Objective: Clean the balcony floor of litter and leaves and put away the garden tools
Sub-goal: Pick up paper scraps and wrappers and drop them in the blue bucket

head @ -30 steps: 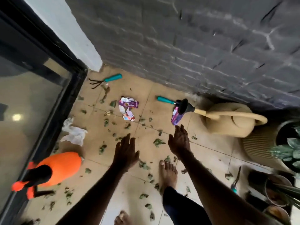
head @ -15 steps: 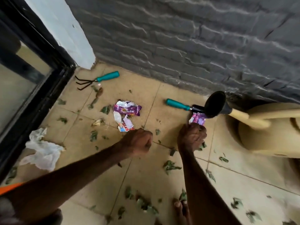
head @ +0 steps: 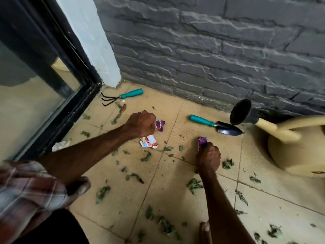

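My right hand grips a crumpled purple wrapper just above the floor tiles. My left hand is curled in a fist over a second purple wrapper; whether it grips that wrapper I cannot tell. A white and red wrapper lies below that fist. A teal-handled trowel lies near the wall, a teal-handled hand rake in the corner. Dry green leaves are scattered over the tiles.
A beige watering can with a black spout head stands at the right by the grey stone wall. A black-framed glass door runs along the left. Crumpled white paper lies beside its frame.
My right hand has lifted the purple wrapper away from the trowel, whose blade now shows. My left hand has moved forward over the wrappers in the middle. The view has dropped closer to the floor.
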